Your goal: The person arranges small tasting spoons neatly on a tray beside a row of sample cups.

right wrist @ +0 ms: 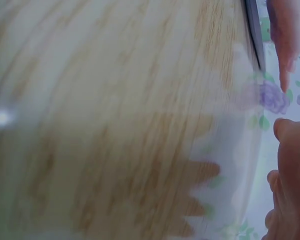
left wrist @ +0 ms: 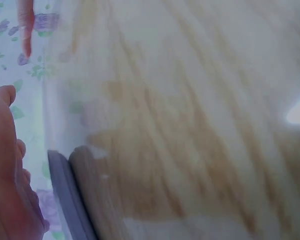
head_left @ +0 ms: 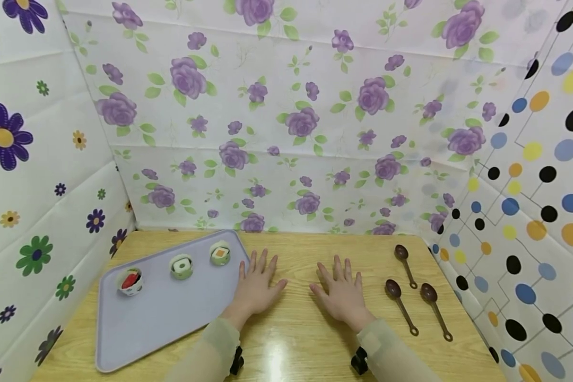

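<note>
My left hand (head_left: 257,289) lies palm down with fingers spread, overlapping the right edge of a pale lilac tray (head_left: 143,331) in the head view. It holds nothing. My right hand (head_left: 341,297) is likewise spread palm down over the table, also holding nothing. Three small cups stand along the tray's far half: a patterned white cup (head_left: 132,289) with something red inside, and two green cups, one (head_left: 181,273) with a white piece and the other (head_left: 220,260) with a white and orange piece. Right of my right hand lie three brown spoons, a far one (head_left: 401,253) and two nearer ones (head_left: 393,289) (head_left: 428,293).
The wooden table (head_left: 296,339) ends at a flowered backdrop (head_left: 267,175). A cloth with purple and green flowers (head_left: 67,212) hangs on the left, a dotted cloth (head_left: 520,254) on the right. In both wrist views the glossy tabletop (left wrist: 190,165) reflects light.
</note>
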Motion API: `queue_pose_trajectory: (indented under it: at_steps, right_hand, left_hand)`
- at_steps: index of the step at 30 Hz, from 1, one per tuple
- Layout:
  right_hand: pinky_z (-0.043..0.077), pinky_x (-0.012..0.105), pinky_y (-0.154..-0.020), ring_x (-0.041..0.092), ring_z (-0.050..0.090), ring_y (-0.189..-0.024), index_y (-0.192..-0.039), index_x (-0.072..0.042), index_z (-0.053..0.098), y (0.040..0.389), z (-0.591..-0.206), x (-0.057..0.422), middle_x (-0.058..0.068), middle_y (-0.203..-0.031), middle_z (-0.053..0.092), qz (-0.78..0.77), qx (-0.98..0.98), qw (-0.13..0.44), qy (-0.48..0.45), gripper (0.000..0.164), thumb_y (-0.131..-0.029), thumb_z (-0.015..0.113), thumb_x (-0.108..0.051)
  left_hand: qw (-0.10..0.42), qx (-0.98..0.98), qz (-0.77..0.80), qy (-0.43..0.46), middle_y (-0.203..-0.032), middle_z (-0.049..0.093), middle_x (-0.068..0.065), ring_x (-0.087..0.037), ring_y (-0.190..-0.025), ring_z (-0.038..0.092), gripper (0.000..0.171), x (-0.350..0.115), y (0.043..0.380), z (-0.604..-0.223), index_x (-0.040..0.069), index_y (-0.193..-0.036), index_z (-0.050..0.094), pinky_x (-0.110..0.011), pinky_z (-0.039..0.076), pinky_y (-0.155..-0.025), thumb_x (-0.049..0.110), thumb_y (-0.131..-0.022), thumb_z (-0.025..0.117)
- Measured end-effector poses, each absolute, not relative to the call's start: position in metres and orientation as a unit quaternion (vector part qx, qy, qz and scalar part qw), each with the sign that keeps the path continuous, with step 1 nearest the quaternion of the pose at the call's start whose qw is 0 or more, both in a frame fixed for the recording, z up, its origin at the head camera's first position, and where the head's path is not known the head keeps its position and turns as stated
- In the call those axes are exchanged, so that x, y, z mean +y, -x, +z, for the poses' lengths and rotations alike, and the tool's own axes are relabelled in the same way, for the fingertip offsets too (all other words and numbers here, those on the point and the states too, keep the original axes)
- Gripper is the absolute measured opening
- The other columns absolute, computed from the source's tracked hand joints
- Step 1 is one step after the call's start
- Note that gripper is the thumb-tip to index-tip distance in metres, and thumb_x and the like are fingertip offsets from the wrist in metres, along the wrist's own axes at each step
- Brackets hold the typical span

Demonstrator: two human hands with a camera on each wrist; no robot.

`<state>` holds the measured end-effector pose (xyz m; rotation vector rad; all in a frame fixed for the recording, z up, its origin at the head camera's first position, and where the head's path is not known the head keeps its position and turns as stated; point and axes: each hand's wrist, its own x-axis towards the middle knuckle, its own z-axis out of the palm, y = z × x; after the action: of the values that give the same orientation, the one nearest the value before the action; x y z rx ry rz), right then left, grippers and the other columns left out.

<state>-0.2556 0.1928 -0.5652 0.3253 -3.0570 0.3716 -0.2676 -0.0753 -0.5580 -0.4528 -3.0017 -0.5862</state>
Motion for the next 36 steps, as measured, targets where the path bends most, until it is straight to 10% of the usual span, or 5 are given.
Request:
queue_pose_trajectory:
  at_steps: [20,36]
  right_hand:
    - [0.031,0.073,-0.118,0.051,0.018,-0.159,-0.167,-0.021,0.042,0.253,-0.557,0.202,0.025,-0.176,0.015,0.174,-0.974,0.029,-0.143,0.07,-0.11,0.049,-0.06]
    - [0.035,0.071,-0.117,0.05,0.022,-0.158,-0.165,-0.017,0.046,0.252,-0.553,0.205,0.026,-0.173,0.024,0.231,-0.96,0.015,-0.16,0.066,-0.11,0.053,-0.054]
  left_hand:
    - [0.041,-0.923,-0.357,0.141,-0.155,0.058,-0.015,-0.037,-0.144,0.053,0.061,-0.128,0.245,-0.541,0.005,-0.153,0.059,-0.055,0.041,-0.119,0.048,-0.11,0.058]
    - [0.1,-0.913,-0.386,0.091,-0.153,0.058,-0.023,-0.047,-0.14,0.054,0.059,-0.233,0.19,-0.533,0.001,-0.153,0.058,-0.065,0.044,-0.112,0.041,-0.11,0.063]
